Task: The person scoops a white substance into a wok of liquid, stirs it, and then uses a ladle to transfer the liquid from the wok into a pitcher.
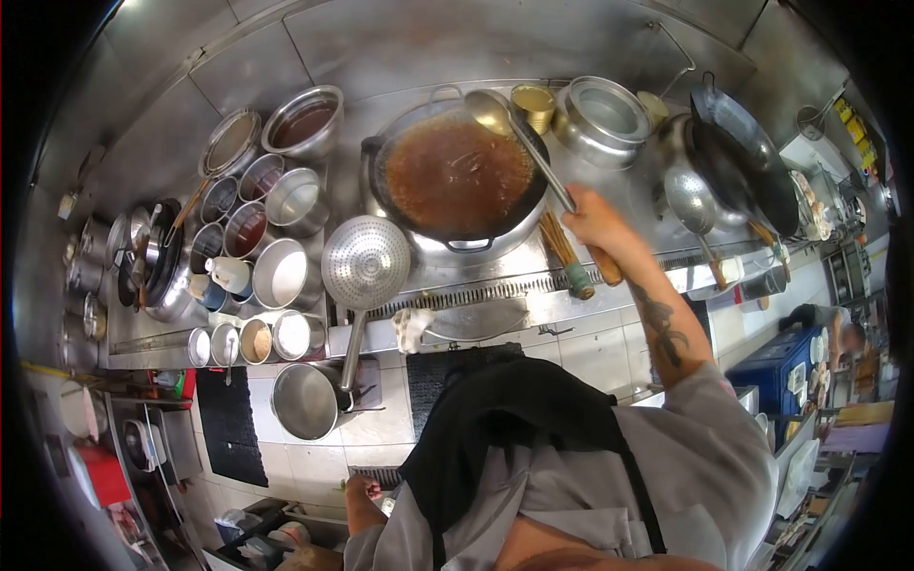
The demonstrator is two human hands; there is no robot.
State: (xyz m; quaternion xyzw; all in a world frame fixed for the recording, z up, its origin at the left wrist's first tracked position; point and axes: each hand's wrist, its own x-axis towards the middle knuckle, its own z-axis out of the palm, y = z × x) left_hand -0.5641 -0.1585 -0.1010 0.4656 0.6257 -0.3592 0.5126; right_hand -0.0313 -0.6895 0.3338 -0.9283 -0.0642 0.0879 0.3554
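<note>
My right hand [595, 221] is wrapped round the long handle of a ladle [541, 162]. The ladle's bowl hangs over the far right rim of a wok [468, 245] filled with bubbling reddish-brown sauce [457, 176]. Just left of that hand a bamboo brush [564, 255] lies on the stove edge. Low at my left side, my left hand [363, 489] has its fingers curled, near an open drawer or bin of packets. It is small in view, and whatever it may hold cannot be made out.
A perforated skimmer [366, 263] rests at the wok's left, its handle over the front edge above a deep pot [305, 400]. Metal containers crowd the left counter. A yellow tin [533, 107], a steel pot [600, 122] and another wok [738, 162] stand right.
</note>
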